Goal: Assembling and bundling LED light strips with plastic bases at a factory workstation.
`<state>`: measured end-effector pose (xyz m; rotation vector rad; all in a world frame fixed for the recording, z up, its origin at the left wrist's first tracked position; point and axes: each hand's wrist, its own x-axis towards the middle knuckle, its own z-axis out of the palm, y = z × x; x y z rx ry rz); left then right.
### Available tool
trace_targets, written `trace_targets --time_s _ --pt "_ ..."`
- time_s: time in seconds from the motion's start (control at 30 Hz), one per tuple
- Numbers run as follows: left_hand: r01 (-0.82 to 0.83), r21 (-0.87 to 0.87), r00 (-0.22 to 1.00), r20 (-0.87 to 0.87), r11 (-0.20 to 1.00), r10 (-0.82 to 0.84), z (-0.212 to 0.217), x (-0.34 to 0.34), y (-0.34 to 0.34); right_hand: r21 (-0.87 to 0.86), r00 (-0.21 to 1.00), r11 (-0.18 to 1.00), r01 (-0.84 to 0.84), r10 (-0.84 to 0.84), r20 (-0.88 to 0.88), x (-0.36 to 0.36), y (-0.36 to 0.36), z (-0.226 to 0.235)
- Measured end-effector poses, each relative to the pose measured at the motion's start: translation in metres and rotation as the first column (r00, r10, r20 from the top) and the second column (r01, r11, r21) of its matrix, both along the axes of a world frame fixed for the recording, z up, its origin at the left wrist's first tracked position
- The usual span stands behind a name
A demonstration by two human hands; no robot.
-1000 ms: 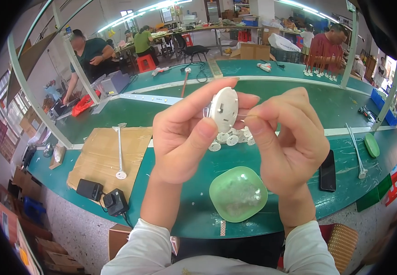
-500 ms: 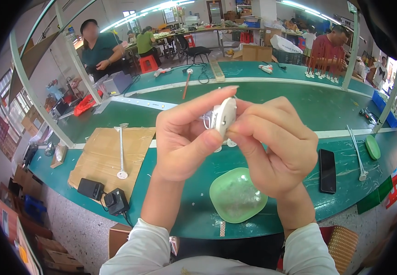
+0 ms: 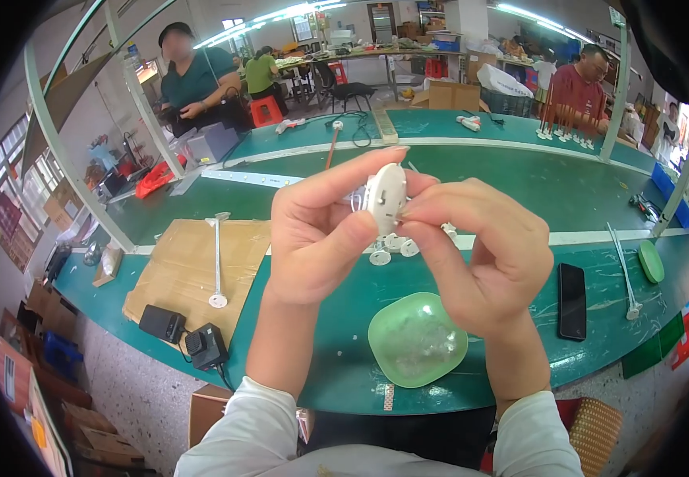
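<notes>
A white round disc [image 3: 388,199] with small slots in its face is held up on edge above the table, its slotted face turned toward my right hand. My left hand [image 3: 305,238] grips it between thumb and fingers, and a thin pale loop shows behind it. My right hand [image 3: 491,254] is pinched shut at the disc's right edge; anything between its fingertips is too small to make out. Below my hands, several white round pieces [image 3: 380,257] stand on the green tabletop. A green plastic bowl [image 3: 379,346] sits nearer me, with small clear bits inside.
On the left, a cardboard sheet [image 3: 166,262] bears a white rod with round ends [image 3: 217,266] and black power adapters [image 3: 205,347]. A black phone [image 3: 572,302], thin rods [image 3: 624,270] and a small green dish [image 3: 650,262] lie at right. People [image 3: 201,83] are across the bench.
The disc has turned to show more of its slotted face, and my right fingertips have shifted along its edge. The person at far left has moved closer to the bench.
</notes>
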<state>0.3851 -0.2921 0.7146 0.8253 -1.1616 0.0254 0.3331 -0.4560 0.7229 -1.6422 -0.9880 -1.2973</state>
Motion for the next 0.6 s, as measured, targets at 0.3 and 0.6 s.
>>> trace_targets --time_s 0.3,0.6 --pt "-0.046 0.056 0.998 0.036 0.997 0.044 -0.002 -0.001 0.001 -0.062 0.954 0.962 0.265 -0.252 0.164 -0.01 0.007 0.0" --pt "-0.477 0.653 0.85 0.173 0.589 0.497 0.005 0.023 0.065 -0.062 0.932 0.945 0.32 -0.302 0.203 0.026 -0.011 -0.003"
